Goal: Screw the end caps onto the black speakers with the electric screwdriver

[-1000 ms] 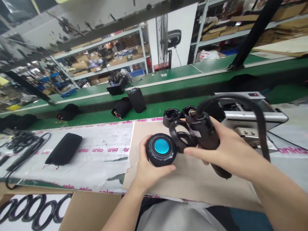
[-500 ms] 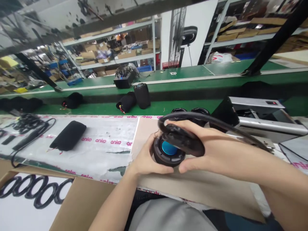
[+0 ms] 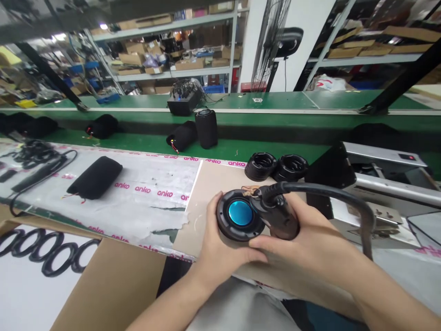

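Observation:
A round black speaker unit (image 3: 240,214) with a shiny blue centre faces up at the middle of the view. My left hand (image 3: 223,243) is wrapped round its left and near side. In my right hand (image 3: 292,230) is a black corded power tool (image 3: 275,214), its thick cable arching to the right. The tool's front end is at the unit's upper right rim, beside some thin copper-coloured wires. My right thumb rests near the unit's lower edge. Whether the tool's tip touches the rim cannot be made out.
Two stacks of black rings (image 3: 260,166) stand behind my hands. A metal-framed device (image 3: 382,161) is at the right. A black fabric sleeve (image 3: 95,178) lies on the left. An open carton (image 3: 113,280) beside me shows several rings (image 3: 59,259). Black cylinders (image 3: 206,128) stand farther back.
The power tool has tilted more upright and moved slightly right, showing more of the blue centre. The ring stacks are now uncovered. The head view has shifted a little.

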The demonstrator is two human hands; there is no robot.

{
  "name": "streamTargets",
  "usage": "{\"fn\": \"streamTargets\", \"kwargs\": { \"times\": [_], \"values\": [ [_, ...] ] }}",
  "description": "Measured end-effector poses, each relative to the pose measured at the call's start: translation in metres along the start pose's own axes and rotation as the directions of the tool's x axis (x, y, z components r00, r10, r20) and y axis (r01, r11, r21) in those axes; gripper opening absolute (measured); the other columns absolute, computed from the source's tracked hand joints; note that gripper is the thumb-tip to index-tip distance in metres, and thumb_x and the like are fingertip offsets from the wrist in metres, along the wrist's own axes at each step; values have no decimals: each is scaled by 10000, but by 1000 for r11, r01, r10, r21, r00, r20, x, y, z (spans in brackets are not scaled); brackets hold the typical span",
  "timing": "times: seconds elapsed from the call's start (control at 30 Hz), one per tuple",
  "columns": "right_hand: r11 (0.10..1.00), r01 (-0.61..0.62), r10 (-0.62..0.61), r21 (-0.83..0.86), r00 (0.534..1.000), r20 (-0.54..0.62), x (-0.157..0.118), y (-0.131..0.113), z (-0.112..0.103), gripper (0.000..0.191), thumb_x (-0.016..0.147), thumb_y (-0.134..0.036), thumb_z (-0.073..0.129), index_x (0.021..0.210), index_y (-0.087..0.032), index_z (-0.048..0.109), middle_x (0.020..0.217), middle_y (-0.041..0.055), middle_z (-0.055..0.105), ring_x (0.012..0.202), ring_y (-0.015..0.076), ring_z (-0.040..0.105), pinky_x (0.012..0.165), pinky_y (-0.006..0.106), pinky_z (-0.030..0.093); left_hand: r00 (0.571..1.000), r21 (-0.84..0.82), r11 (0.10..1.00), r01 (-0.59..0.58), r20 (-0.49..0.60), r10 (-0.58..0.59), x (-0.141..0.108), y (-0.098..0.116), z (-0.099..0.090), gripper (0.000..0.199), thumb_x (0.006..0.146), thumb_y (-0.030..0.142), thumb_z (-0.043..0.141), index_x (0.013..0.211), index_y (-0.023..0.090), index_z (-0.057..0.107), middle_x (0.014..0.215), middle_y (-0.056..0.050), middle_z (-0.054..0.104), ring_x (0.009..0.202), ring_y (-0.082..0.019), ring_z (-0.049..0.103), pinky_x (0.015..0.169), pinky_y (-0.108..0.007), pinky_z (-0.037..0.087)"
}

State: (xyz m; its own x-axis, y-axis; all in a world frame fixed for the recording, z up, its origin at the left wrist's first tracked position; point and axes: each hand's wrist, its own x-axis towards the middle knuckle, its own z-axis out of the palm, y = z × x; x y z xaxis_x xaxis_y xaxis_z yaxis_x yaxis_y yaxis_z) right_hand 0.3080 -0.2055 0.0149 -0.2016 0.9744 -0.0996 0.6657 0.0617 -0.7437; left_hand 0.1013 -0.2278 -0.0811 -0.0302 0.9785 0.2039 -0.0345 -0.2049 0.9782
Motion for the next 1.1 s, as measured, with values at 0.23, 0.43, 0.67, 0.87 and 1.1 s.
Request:
{"fn": "streamTargets", "kwargs": {
  "times": [0.23,0.43,0.67,0.87,1.1],
  "values": [
    [983,155,-163,100,983,79,10,-4,-20,888,678,-585,976,1489,-401,665,1548,15,649,1507,377,587,1220,526,594,957,22,992,-121,269,111,34,11,-18,1085,571,372,1090,1508,249,556,1549,-166,659,1444,-420,656,1230,-547,546],
    [974,212,-217,81,975,47,16,-10,-19,774,711,-529,957,1430,-418,692,1318,-12,755,1281,319,727,1114,475,660,857,-71,962,-263,441,267,59,8,-37,1036,642,347,1049,1563,254,581,1577,-165,660,1470,-438,643,1242,-567,531],
    [982,102,-107,157,994,23,12,-9,-18,827,666,-568,982,1417,-395,682,1440,1,709,1293,339,716,1018,438,688,823,-31,974,-224,530,206,68,9,-41,1052,636,366,1035,1566,224,563,1552,-173,674,1436,-444,660,1223,-574,540],
    [993,104,-103,-49,994,31,14,-6,-15,806,694,-607,915,1439,-410,676,1228,32,747,1121,358,735,1095,588,623,817,-62,987,-150,554,159,69,5,-42,1102,593,322,1059,1570,280,552,1604,-154,632,1481,-451,621,1252,-594,510],
    [990,8,-7,-144,1000,5,3,-11,-10,531,760,-618,869,1187,-327,751,965,41,762,885,284,747,806,419,662,818,-67,986,-155,550,166,61,6,-40,1115,663,284,1027,1631,274,474,1643,-167,584,1525,-454,579,1285,-602,483]
  ]
}}
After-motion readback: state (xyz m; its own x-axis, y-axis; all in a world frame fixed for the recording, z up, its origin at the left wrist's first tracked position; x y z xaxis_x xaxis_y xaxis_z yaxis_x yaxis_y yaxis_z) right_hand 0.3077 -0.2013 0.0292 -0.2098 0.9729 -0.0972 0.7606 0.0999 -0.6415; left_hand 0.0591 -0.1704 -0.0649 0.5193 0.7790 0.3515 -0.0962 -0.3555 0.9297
